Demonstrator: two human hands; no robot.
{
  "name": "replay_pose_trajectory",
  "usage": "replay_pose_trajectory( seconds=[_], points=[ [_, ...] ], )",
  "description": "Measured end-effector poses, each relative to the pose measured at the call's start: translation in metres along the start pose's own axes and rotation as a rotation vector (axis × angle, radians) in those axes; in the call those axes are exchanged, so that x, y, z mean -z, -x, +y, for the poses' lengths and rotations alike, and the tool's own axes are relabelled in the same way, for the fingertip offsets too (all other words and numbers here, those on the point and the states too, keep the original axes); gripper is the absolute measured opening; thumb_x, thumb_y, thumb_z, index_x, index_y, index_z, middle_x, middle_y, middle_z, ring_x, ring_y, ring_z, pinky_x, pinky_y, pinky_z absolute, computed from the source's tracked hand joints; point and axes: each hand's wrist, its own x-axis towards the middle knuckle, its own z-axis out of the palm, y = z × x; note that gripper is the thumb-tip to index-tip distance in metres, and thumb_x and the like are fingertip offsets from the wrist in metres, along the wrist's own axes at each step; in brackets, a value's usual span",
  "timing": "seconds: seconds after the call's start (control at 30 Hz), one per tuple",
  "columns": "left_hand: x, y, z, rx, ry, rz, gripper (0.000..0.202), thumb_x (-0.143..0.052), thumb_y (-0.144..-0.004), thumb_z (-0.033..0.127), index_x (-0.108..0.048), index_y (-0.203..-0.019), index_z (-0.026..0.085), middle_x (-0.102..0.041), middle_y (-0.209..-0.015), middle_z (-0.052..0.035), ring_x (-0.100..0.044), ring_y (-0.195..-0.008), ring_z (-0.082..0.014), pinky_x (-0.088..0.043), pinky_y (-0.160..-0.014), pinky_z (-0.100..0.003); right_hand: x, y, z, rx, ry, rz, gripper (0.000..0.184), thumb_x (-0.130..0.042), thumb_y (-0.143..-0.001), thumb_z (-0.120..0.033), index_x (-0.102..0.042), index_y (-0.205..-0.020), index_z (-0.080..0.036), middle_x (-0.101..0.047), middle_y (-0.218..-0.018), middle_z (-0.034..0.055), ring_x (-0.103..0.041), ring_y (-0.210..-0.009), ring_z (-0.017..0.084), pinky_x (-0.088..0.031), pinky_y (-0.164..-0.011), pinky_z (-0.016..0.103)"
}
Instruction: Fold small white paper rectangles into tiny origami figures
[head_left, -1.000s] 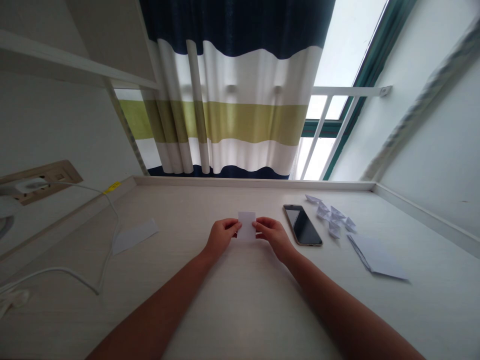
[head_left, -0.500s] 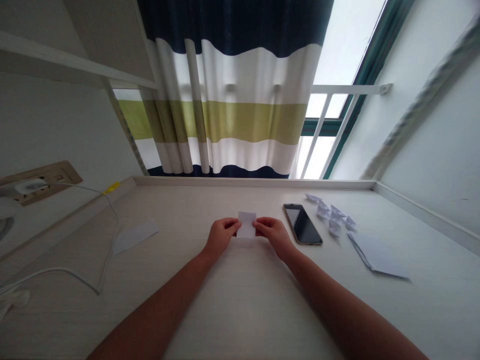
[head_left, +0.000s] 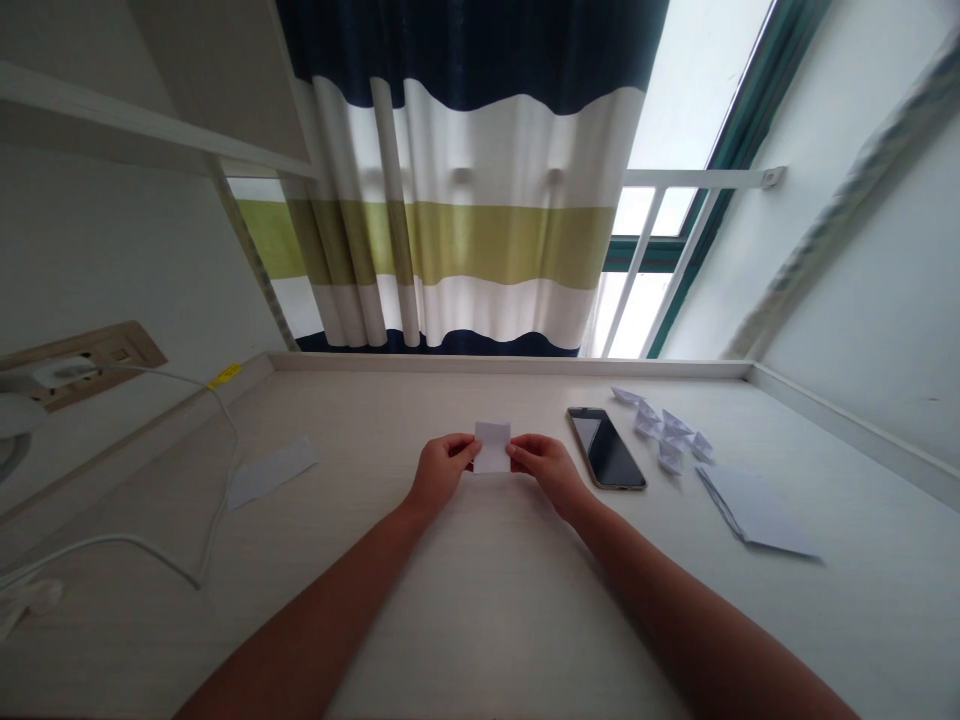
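Looking down at the surface (head_left: pixel 480 610), we have a white cable (head_left: pixel 112 538) curving across its left side from a wall socket (head_left: pixel 112 348), with a paper strip (head_left: pixel 270 472) lying just beside the cable. To the right, a phone (head_left: pixel 606 448) lies face up with its screen dark, near our right hand (head_left: pixel 544 465). Beyond the phone, a cluster of folded paper pieces (head_left: pixel 664 425) sits bunched together, and a folded sheet (head_left: pixel 754 512) lies farther toward the right edge. A striped curtain (head_left: pixel 480 160) hangs past the far edge of the surface, beside a bright window (head_left: pixel 694 100). Our left hand (head_left: pixel 442 472) and right hand are curled inward and close together, each pinching one side of a small white paper square (head_left: pixel 493 447). The square stands between them, near the middle of the surface, and only its width keeps the hands apart. We cannot tell whether its lower edge touches the surface.
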Motion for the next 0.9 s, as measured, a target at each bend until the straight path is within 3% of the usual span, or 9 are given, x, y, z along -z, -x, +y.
replay_pose_trajectory(
  seconds=[0.23,0.9],
  points=[
    [0.0012,-0.0009,0.0015,0.011,0.019,0.042,0.019,-0.065,-0.059,0.027,-0.067,-0.069,0.012,-0.065,-0.063,-0.003,-0.059,-0.059,-0.0143,-0.05,-0.06,-0.028,-0.0012,0.0045,-0.0023,-0.066,0.009,-0.055,0.019,-0.074,-0.054,-0.026,-0.065,-0.065,-0.013,-0.064,-0.061,0.0009,-0.057,-0.056,0.01,-0.049,-0.066,0.027],
    [0.0033,-0.0031,-0.0026,-0.048,0.01,0.069,0.02,-0.064,-0.06,0.03,-0.066,-0.07,0.013,-0.063,-0.063,-0.0019,-0.057,-0.057,-0.013,-0.051,-0.06,-0.027,-0.0031,0.0042,-0.0029,-0.057,0.103,-0.082,0.019,-0.071,-0.055,-0.027,-0.059,-0.063,-0.014,-0.06,-0.055,-0.0019,-0.057,-0.052,0.009,-0.045,-0.057,0.023]
  ],
)
